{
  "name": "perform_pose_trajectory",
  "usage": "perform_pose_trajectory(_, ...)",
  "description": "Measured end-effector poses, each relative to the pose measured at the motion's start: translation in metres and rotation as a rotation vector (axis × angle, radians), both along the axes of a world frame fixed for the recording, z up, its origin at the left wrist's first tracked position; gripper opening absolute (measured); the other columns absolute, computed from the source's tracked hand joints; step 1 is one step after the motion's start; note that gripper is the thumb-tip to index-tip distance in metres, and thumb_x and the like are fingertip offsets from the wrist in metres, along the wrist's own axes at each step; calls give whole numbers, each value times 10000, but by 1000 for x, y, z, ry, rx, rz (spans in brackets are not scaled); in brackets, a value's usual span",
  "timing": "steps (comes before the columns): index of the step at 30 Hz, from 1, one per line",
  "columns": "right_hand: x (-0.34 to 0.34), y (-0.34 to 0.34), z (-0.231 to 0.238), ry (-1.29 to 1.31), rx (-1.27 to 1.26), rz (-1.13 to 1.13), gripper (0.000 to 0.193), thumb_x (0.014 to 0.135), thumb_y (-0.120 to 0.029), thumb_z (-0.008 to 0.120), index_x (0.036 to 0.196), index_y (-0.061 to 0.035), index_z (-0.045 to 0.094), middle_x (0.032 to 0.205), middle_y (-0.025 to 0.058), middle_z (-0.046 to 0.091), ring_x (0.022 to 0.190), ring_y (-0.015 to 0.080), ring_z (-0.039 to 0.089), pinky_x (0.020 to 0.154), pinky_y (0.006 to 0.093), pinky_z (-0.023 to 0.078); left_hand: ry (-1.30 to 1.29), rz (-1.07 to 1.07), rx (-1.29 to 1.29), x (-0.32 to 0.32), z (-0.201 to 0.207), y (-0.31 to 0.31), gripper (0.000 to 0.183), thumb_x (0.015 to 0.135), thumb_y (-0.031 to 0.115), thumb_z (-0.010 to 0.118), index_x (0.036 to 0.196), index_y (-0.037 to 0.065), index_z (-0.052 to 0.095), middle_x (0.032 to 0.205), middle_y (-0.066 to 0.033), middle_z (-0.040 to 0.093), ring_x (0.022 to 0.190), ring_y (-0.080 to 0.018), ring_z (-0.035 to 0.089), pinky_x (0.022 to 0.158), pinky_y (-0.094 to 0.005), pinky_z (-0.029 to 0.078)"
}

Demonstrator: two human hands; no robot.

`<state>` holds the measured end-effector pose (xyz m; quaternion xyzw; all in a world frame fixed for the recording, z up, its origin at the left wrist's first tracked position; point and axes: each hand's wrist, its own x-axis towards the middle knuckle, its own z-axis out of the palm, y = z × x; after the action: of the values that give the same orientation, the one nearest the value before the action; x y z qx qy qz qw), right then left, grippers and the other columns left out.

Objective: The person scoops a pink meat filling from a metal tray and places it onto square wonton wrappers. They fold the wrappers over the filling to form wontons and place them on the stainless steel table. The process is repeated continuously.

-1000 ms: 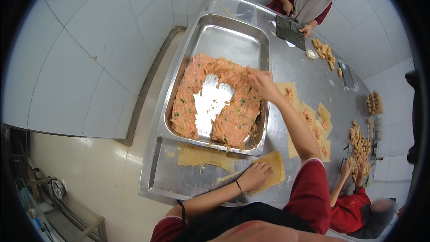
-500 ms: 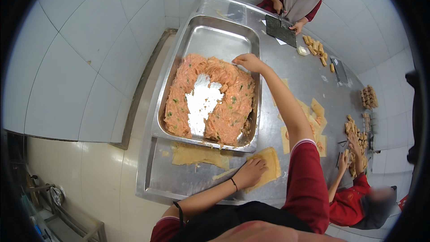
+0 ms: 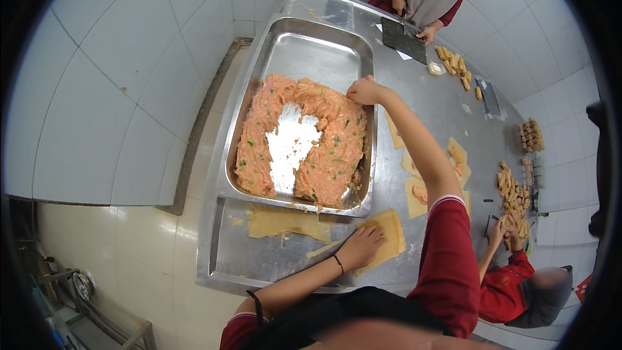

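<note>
A deep steel tray [image 3: 311, 48] holds a thick ring of pink minced meat filling [image 3: 259, 136] flecked with green, around a bare shiny patch. At the filling's far right edge, by the tray's right wall, is my right hand [image 3: 366, 91]. Its fingers are bent together; whatever they may grip is hidden. My left hand [image 3: 361, 246] lies with fingers stretched over a stack of yellow wrapper sheets [image 3: 393, 233] in front of the tray. More yellow sheets [image 3: 285, 223] lie beside it on the left. Right of my right forearm, wrappers [image 3: 416, 204] are spread out, some carrying dabs of filling.
The steel table [image 3: 223, 240] has a raised rim. Across it, a person cuts with a knife on a dark board [image 3: 403, 40], near short rolls [image 3: 453, 65]. At the right, another person handles many rolls [image 3: 512, 198]. Tiled wall [image 3: 97, 110] stands left.
My right hand has shifted right, from above the filling toward the tray's right wall. My left hand stays on the wrappers. The person at right has brought both hands together.
</note>
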<state>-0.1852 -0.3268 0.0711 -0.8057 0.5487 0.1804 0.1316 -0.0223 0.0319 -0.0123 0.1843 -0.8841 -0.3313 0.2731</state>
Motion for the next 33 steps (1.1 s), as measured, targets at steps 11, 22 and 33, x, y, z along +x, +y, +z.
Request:
perform_pose_trajectory(11, 5, 38, 4, 213, -202, 16, 224, 813, -171, 525, 860, -129, 740, 869, 68, 692, 960, 238, 576, 875, 455, 278, -52, -20, 47, -1, 2, -1, 386, 751, 145, 636, 1131, 104, 578, 1172, -78, 512, 1122, -277, 465, 939, -412, 392)
perform_pose_trajectory(22, 48, 116, -24, 234, -883, -188, 86, 718, -75, 616, 673, -61, 689, 699, 94, 648, 861, 238, 571, 900, 464, 329, -24, -24, 70, -1, 7, -2, 357, 717, 130, 619, 1068, 72, 628, 1156, -100, 537, 1117, -281, 473, 967, -402, 386)
perform_pose_trajectory(33, 70, 159, -23, 192, -846, -242, 92, 711, -40, 598, 674, -55, 682, 688, 113, 650, 800, 262, 594, 908, 446, 324, 20, -1, 39, -2, 2, -2, 325, 726, 122, 588, 1044, 68, 632, 1134, -107, 544, 1077, -288, 490, 930, -423, 392)
